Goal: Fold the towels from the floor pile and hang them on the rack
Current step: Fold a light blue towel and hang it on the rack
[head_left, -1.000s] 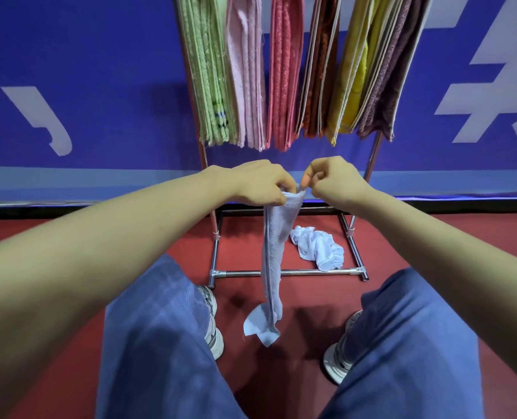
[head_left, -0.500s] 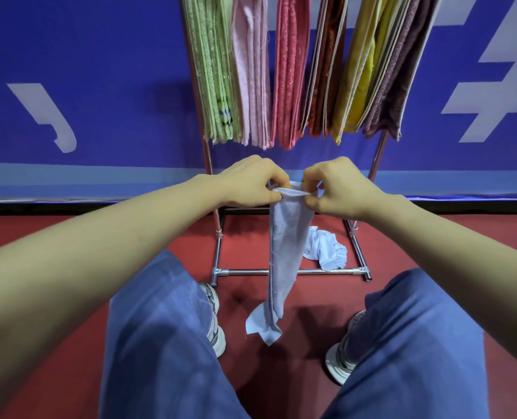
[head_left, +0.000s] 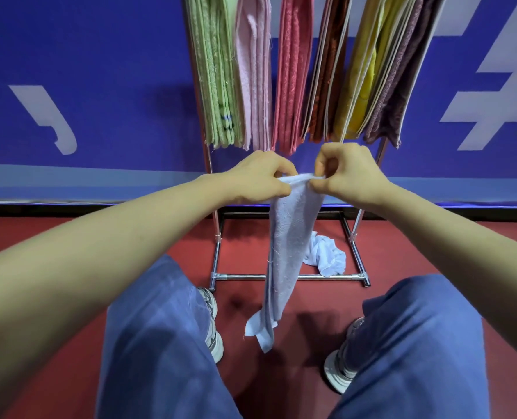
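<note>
A pale blue towel (head_left: 287,246) hangs bunched from both my hands in front of the rack. My left hand (head_left: 257,178) pinches its top edge on the left. My right hand (head_left: 346,173) pinches the same edge on the right, a short stretch of cloth taut between them. The towel's lower corner dangles above the red floor between my feet. A crumpled white towel (head_left: 326,257) lies on the floor inside the metal rack's base (head_left: 287,277). Folded green, pink, red, brown, yellow and purple towels (head_left: 290,71) hang on the rack above.
A blue wall banner (head_left: 85,86) with white characters stands right behind the rack. My knees in blue trousers and my two sneakers (head_left: 213,325) are planted on the red floor (head_left: 39,237) just before the rack's front bar.
My hands have drawn slightly apart along the towel's top edge, spreading it a little. The hanging towel has widened at the top.
</note>
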`<control>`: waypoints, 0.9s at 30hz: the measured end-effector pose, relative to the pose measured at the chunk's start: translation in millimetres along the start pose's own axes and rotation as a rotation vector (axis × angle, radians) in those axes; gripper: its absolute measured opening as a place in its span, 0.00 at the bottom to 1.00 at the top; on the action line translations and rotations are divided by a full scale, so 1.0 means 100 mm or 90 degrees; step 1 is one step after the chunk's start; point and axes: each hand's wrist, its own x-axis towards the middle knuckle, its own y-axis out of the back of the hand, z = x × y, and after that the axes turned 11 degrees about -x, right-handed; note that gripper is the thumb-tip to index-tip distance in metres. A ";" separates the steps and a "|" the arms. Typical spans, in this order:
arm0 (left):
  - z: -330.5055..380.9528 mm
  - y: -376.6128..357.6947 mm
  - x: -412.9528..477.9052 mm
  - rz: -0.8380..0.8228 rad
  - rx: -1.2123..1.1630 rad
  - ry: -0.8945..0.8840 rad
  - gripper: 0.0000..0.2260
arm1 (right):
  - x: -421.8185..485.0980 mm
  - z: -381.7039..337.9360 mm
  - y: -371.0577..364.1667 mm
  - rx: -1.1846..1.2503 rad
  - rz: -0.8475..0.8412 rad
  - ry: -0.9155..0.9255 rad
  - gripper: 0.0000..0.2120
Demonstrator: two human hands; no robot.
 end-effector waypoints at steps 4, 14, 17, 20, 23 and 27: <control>0.20 0.21 0.13 0.021 0.017 -0.039 0.14 | 0.18 -0.09 0.20 0.138 0.035 -0.019 0.11; 0.67 0.76 0.31 0.078 -0.154 -0.107 0.04 | 0.37 -0.29 0.53 0.453 0.054 -0.035 0.19; 0.70 0.82 0.37 0.120 -0.186 -0.107 0.11 | 0.24 -0.15 0.22 0.518 -0.067 -0.123 0.12; 0.75 0.83 0.37 0.119 -0.265 -0.069 0.06 | 0.10 -0.09 -0.05 0.511 -0.082 -0.157 0.14; 0.79 0.85 0.43 0.201 -0.395 -0.054 0.09 | -0.01 -0.03 -0.30 0.511 -0.102 -0.172 0.17; 0.65 0.77 0.57 0.328 -0.612 0.014 0.06 | -0.16 0.11 -0.65 0.554 -0.174 -0.221 0.16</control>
